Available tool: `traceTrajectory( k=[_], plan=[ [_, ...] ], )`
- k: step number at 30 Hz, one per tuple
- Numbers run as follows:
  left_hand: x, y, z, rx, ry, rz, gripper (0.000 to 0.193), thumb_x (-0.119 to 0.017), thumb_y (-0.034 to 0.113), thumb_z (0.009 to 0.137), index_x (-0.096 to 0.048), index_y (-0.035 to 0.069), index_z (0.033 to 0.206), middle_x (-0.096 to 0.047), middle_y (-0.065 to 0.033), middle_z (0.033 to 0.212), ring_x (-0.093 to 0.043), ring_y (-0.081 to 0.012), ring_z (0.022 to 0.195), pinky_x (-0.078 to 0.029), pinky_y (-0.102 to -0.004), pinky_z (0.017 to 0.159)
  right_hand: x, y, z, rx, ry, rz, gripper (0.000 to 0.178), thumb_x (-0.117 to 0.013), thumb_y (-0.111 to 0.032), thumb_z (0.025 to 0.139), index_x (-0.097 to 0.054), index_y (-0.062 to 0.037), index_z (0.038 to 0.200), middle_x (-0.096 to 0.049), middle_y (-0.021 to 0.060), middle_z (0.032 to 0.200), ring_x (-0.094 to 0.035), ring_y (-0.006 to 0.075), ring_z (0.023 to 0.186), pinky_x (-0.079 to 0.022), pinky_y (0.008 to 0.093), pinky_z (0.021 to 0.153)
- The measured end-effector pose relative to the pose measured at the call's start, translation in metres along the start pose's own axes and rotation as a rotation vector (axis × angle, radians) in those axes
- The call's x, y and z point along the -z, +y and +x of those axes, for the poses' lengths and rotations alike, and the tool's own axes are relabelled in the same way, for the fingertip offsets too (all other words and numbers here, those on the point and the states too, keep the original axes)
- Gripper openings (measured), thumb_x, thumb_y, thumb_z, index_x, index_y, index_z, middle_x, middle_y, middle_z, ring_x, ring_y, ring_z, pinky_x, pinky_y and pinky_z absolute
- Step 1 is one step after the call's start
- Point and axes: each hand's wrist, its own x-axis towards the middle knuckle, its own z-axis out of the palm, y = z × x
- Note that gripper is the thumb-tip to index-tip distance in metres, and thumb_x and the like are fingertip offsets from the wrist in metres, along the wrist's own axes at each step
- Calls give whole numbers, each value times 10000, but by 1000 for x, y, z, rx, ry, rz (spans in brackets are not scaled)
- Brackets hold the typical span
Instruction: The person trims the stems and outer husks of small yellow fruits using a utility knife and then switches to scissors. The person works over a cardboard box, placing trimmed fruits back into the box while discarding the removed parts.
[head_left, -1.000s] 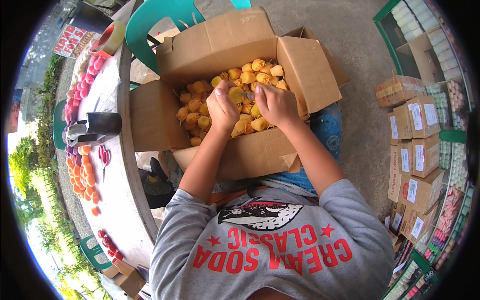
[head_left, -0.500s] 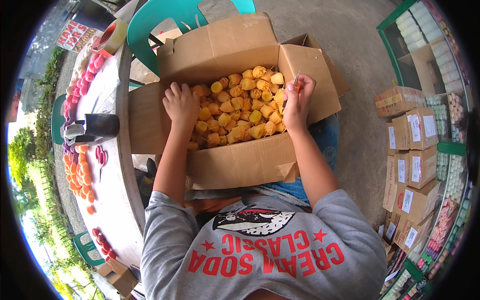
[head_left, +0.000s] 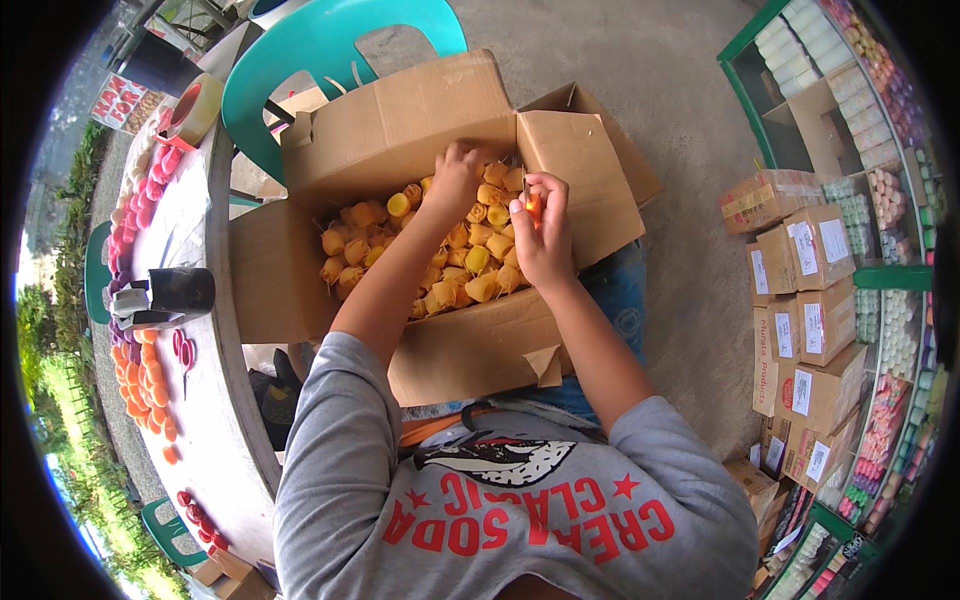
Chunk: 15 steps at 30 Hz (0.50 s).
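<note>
An open cardboard box (head_left: 470, 350) sits in front of me, filled with small yellow-orange rose-shaped flowers (head_left: 455, 275), some with thin stems showing. My left hand (head_left: 460, 180) reaches across to the box's far side, its fingers bent down at the flowers there. Those fingertips are blurred and partly hidden, so whether they grip a flower cannot be told. At the right end of the box, my right hand (head_left: 545, 235) is closed around a slim orange-handled tool (head_left: 533, 208) with a thin metal tip pointing up. Its exact kind is unclear.
On the left, a white table (head_left: 215, 400) carries pink and orange petal-like pieces, red-handled scissors (head_left: 184, 350), a tape roll (head_left: 195, 108) and a black holder (head_left: 180, 293). A teal chair (head_left: 290, 60) stands beyond the box. Stacked cartons (head_left: 815, 290) and filled shelves line the right.
My left hand has moved right and away from me, from the box's left end to its far side. The right hand still holds the tool. The whole view has shifted slightly.
</note>
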Motion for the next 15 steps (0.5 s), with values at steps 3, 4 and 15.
traceTrajectory(
  k=[3, 4, 15],
  plan=[
    [39, -5, -19, 527, 19, -803, 301, -521, 261, 904, -572, 40, 1103, -569, -159, 1002, -574, -257, 844, -499, -342, 710, -2, -4, 3, 95, -33, -158, 255, -542, -226, 904, -488, -42, 1072, -586, 108, 864, -584, 216, 729, -459, 331, 645],
    [52, 0, -24, 819, 28, -1372, 317, -481, 302, 920, -577, 34, 1060, -579, -134, 935, -570, -207, 763, -491, -320, 648, -1, -9, 4, 71, -98, -184, 237, -530, -248, 910, -508, -49, 1036, -598, 109, 848, -594, 234, 719, -463, 340, 637],
    [94, 38, -97, 520, -17, -1132, 407, -256, 401, 989, -467, 66, 895, -522, -45, 642, -493, -108, 487, -375, -225, 427, -11, -23, -7, 303, -426, -413, 242, -476, -238, 933, -534, -55, 787, -565, 95, 666, -575, 287, 574, -446, 363, 525]
  ],
)
